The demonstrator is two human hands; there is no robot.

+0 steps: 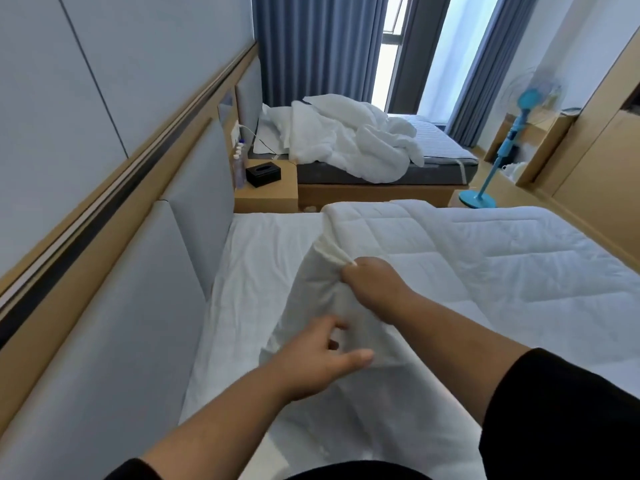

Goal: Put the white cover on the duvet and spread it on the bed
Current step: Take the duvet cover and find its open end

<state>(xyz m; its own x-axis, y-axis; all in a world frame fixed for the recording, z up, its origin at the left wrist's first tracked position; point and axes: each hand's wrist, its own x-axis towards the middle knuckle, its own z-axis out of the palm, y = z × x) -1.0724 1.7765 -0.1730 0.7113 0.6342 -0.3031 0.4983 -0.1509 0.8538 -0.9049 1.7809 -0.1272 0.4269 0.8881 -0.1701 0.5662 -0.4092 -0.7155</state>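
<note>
A white quilted duvet (485, 258) lies across the near bed (249, 271), reaching its far and right sides. My right hand (372, 282) grips a bunched corner of white fabric, lifted a little above the bed, with a small tie sticking out past the knuckles. The fabric hangs down from that fist as a loose white cover (311, 306). My left hand (322, 358) is just below it, fingers spread and loosely bent, thumb out to the right, touching the hanging cloth without closing on it. The wrinkled white sheet shows at the head end.
A padded grey headboard (145, 306) runs along the left. Beyond the bed stand a wooden nightstand (266, 195) with a black tissue box (263, 173) and bottles, a second bed with a crumpled white duvet (353, 140), a blue standing fan (502, 150), and wooden cabinets (595, 168) at right.
</note>
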